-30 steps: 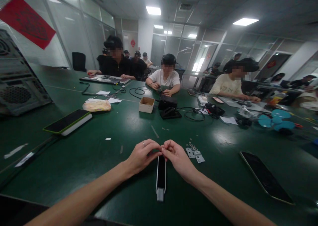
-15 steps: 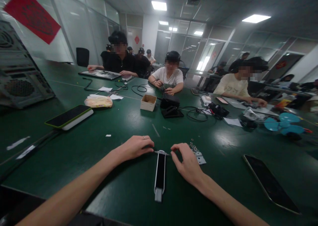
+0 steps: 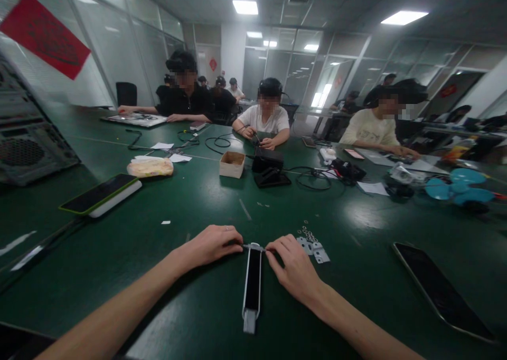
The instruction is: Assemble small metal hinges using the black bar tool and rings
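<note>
A long, narrow black piece with white side rails (image 3: 252,283) lies on the green table, its light grey block (image 3: 250,322) towards me. A thin grey metal crosspiece (image 3: 254,247) spans its far end. My left hand (image 3: 214,244) is closed, thumb and index finger pinching the crosspiece's left end. At the other end, my right hand (image 3: 293,262) has its thumb and index finger closed on the crosspiece's right tip. Beyond the right hand lie flat grey metal plates with holes (image 3: 320,252) and several small rings (image 3: 308,234), partly hidden by that hand.
A dark phone (image 3: 439,291) lies on the right. Further off are a small open cardboard box (image 3: 232,166), a black stand (image 3: 271,170) and blue fan blades (image 3: 459,186). A green-edged device (image 3: 99,193) and a computer case (image 3: 31,133) stand left. Several people work across the table.
My right hand has moved left and now meets the crosspiece's right end, from which it stood slightly apart. The left hand still pinches the other end. The view has shifted slightly.
</note>
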Tool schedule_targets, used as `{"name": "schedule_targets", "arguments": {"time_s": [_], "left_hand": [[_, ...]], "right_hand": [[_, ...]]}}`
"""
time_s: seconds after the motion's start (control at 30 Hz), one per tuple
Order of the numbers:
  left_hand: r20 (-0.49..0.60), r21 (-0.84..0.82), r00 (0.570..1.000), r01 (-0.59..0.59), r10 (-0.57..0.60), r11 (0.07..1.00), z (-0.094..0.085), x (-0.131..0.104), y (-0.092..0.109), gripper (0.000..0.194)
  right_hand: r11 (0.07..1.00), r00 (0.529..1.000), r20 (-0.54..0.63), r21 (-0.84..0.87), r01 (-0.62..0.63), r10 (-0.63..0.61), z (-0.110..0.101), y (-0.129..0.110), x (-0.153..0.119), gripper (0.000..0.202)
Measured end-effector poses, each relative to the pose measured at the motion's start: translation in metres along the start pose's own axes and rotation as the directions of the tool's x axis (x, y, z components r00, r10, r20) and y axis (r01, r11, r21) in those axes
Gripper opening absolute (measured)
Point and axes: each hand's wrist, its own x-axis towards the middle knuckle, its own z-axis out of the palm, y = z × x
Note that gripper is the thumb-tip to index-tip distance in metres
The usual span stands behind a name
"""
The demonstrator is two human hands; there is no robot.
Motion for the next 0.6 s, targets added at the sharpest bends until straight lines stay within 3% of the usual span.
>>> {"name": "schedule_targets", "arguments": {"time_s": [0.33,0.6], "left_hand": [[-0.027,-0.003,1.0,-0.011,0.011,1.0,0.0056,0.0034,-0.004,0.016],[-0.052,-0.171,0.988,0.133,-0.144,0.976,0.0088,0.0073,0.0028,0.018]], "right_hand": [[1.0,1.0,0.012,-0.021,-0.022,0.023,-0.0035,-0.0058,0.0017,0.016],[0.999,0.999,0.012,-0.023,-0.043,0.043,-0.0032,-0.0058,0.0025,0.016]]}}
